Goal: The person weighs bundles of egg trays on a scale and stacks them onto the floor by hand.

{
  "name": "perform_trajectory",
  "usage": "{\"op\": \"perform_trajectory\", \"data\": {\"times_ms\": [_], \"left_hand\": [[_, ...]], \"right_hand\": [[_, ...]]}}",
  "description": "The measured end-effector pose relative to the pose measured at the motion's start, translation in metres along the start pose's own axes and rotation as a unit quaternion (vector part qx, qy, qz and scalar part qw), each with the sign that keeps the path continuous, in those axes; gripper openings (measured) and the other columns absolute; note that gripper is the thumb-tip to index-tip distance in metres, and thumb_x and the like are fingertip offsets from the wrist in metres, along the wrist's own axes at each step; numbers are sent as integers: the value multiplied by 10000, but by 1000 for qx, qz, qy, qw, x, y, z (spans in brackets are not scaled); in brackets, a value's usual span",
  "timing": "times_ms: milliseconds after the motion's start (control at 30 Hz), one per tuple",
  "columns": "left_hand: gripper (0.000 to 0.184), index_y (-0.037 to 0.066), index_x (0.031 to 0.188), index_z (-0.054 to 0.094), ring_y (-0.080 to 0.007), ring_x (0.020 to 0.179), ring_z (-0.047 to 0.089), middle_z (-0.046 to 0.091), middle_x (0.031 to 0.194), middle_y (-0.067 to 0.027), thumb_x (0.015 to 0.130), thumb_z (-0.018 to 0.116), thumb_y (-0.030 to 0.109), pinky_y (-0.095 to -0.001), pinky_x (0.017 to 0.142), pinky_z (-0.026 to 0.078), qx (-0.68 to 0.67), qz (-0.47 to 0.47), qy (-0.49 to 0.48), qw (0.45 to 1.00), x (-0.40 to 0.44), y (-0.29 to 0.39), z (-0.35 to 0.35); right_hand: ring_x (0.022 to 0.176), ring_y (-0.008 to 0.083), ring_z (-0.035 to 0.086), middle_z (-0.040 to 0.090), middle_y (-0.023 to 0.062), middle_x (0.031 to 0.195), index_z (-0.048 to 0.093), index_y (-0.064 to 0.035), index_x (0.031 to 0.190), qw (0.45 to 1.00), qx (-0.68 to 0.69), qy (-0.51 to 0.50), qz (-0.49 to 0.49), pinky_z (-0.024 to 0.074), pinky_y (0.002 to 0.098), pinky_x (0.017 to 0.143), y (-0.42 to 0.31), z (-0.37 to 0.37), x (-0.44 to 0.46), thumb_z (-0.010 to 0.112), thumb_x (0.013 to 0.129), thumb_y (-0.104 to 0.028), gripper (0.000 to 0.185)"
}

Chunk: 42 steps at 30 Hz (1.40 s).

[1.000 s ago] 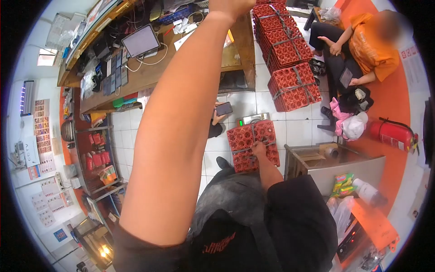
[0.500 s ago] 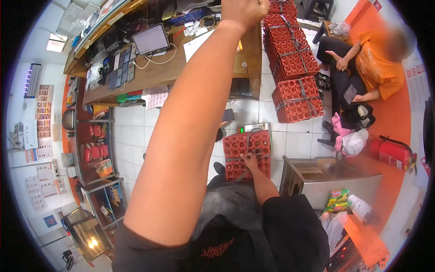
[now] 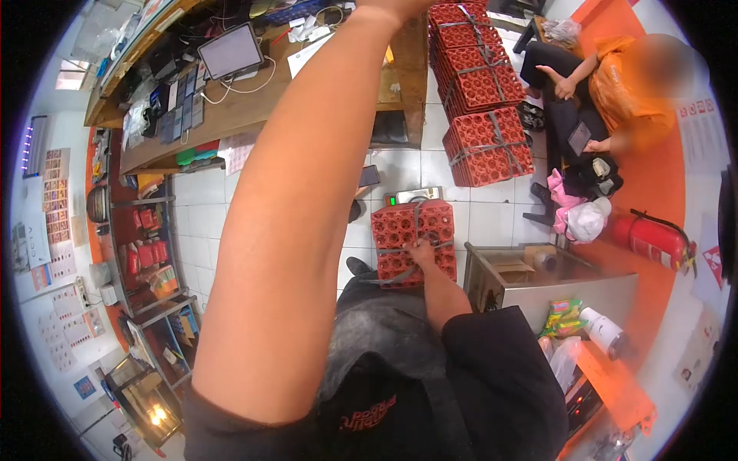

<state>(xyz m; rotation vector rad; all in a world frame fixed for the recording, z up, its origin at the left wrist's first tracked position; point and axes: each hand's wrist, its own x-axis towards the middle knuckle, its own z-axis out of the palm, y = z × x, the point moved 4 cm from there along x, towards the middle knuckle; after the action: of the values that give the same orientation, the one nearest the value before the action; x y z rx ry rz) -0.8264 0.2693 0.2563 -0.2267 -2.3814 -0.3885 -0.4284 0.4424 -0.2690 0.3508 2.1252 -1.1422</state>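
Observation:
My right hand (image 3: 420, 254) is closed on the grey strap (image 3: 396, 251) that binds a stack of red egg trays (image 3: 392, 225). The stack is in front of my legs, and a second strap crosses it lengthwise. Just behind it a scale (image 3: 428, 194) with a lit green display shows in part; whether the stack rests on it I cannot tell. My left arm is stretched up across the view. Only the wrist and base of my left hand (image 3: 392, 6) show at the top edge, near the desk; its fingers are out of frame.
More strapped red tray stacks (image 3: 492, 146) stand beside the wooden desk (image 3: 265, 107), which bears a tablet (image 3: 231, 52) and phones. A seated person in orange (image 3: 626, 92) holds a phone at right. Nearer are a metal cabinet (image 3: 569, 292) and a fire extinguisher (image 3: 653, 240).
My right hand has gone from fingers spread on the trays to a grip on the strap. The stack has shifted slightly right relative to the scale. My left hand has mostly left the frame.

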Motion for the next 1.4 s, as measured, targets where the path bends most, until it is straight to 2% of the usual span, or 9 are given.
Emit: {"op": "perform_trajectory", "data": {"times_ms": [333,600,700,867,967,1033,1100,1300,1400], "left_hand": [[439,27,1095,587,-356,1038,562,604,1079,-174,763,580,315,-461,792,522,42,-8,63,997,1,-15,17],[435,65,1121,570,-324,1111,518,588,1126,-139,787,581,344,-472,755,542,-23,-58,26,998,-3,-16,9],[492,67,1200,545,-322,1180,482,562,1198,-142,823,568,383,-536,839,501,-77,-105,-68,989,-14,-19,4],[603,39,1386,417,-428,1376,281,364,1448,-220,866,578,298,-640,1092,212,-226,-2,111,968,-121,5,-69],[559,73,1384,432,-375,1389,302,351,1491,-171,873,592,235,-543,1124,227,-376,124,-61,916,-302,13,-118],[351,103,1212,606,-359,1047,613,636,1150,-190,900,567,260,-445,918,481,-432,-8,-455,779,-444,-12,-150],[241,83,1015,675,-361,808,654,680,944,-174,895,577,268,-432,725,521,-404,-79,-523,747,-570,-58,-177],[269,41,1076,669,-314,881,685,698,946,-177,901,580,225,-371,777,519,-386,-168,-591,689,-725,-162,-310],[281,19,1100,657,-284,893,694,706,967,-162,908,585,211,-355,796,518,-308,-120,-578,746,-760,-181,-329]], "right_hand": [[671,327,625,624,152,674,561,-43,665,996,-90,19,7,485,449,674,15,1,-49,784,718,-413,434],[563,227,494,501,82,574,471,-47,628,991,-121,45,39,448,391,588,54,32,-127,781,743,-310,422],[551,212,475,483,69,569,449,-56,619,991,17,131,8,442,384,585,57,61,-171,766,751,-275,407],[554,220,512,520,80,583,493,-68,610,978,2,120,171,465,405,583,-15,97,-256,790,726,-268,377],[541,162,493,506,43,569,487,-79,606,981,36,144,124,457,364,553,53,151,-259,793,737,-254,377],[546,138,507,510,19,563,500,-68,622,976,99,132,140,447,323,531,44,169,-289,774,762,-236,351],[541,139,515,515,22,567,507,-68,636,971,131,165,116,447,324,519,79,205,-296,772,764,-234,338],[610,192,571,554,64,609,539,-26,717,943,179,262,99,473,376,542,124,315,-347,749,795,-293,349],[628,236,591,569,105,611,566,-9,743,937,183,252,159,488,409,579,151,371,-381,751,779,-334,376]]}}
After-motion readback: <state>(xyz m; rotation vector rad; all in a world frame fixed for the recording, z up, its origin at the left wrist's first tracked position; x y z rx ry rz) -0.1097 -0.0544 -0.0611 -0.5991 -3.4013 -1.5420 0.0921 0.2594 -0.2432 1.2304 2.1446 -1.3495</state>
